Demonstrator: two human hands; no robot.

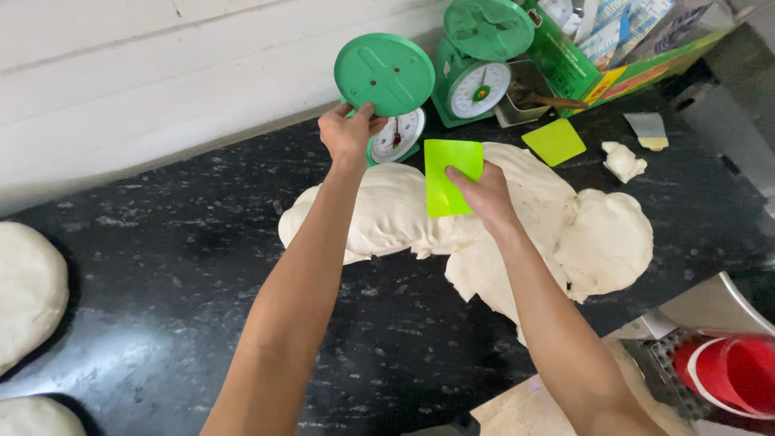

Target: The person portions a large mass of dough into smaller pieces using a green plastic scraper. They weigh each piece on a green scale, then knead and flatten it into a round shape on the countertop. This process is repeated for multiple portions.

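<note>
My left hand grips the near green kitchen scale at its body, just under its round green pan. In my right hand is a lime-green plastic dough scraper, held upright against a big mass of white dough that spreads across the black speckled counter. The scale stands at the far edge of the dough, by the white wall.
A second green scale stands behind the first, beside a green box of packets. Another lime scraper, a small dough lump and a grey card lie at right. Dough rounds sit at left; red bowls lower right.
</note>
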